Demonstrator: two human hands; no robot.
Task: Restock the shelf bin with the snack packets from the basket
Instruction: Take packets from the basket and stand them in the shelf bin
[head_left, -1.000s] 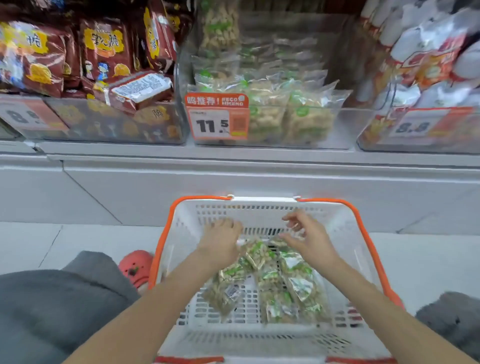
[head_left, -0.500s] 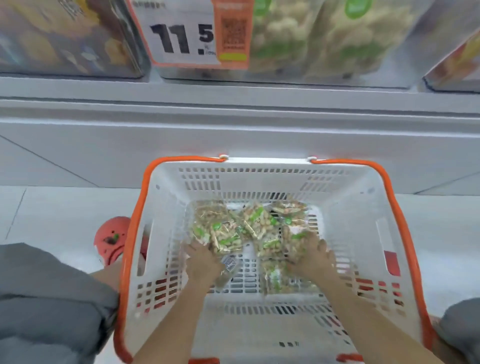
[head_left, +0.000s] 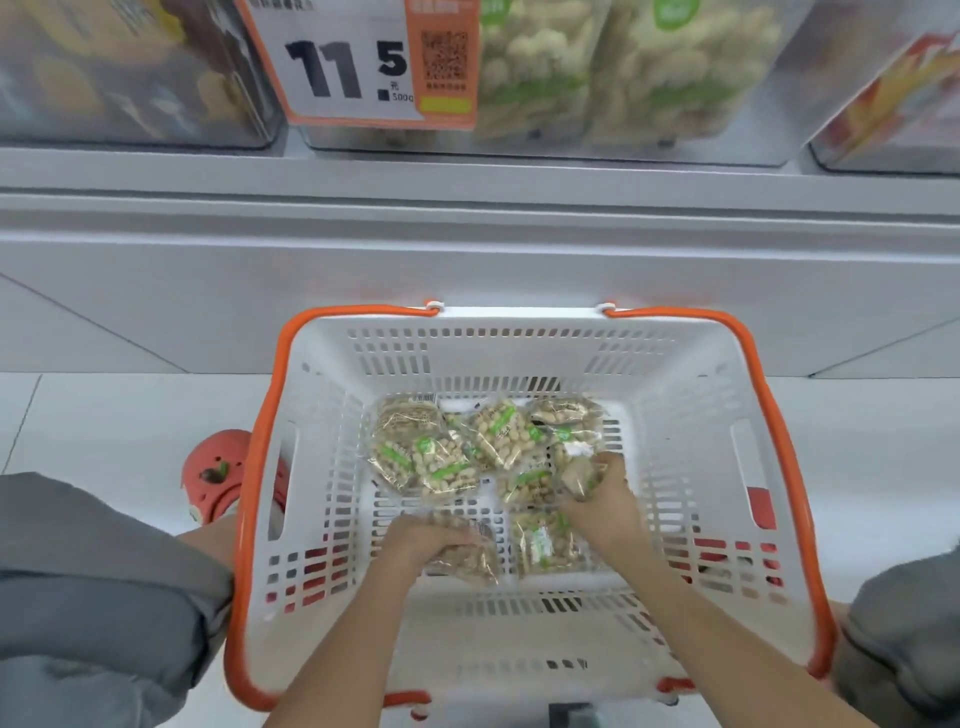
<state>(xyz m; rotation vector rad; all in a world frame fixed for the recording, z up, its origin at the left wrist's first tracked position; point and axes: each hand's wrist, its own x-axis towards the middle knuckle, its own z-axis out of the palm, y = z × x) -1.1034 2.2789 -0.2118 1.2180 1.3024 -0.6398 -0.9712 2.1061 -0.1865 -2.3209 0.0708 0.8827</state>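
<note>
Looking down from my head: half a second ago both my hands lay flat on the heap; now each has closed on a packet, so the next load for the shelf is nearly gathered. My left hand (head_left: 423, 540), at seven o'clock in the white basket (head_left: 675, 467), is clamped on a snack packet (head_left: 467, 558). My right hand (head_left: 605, 501), at four o'clock, pinches another packet (head_left: 576, 475). More packets (head_left: 431, 457) lie loose at eleven o'clock. The shelf bin (head_left: 649, 78) waits above, at twelve o'clock, behind its price tag (head_left: 358, 62).
</note>
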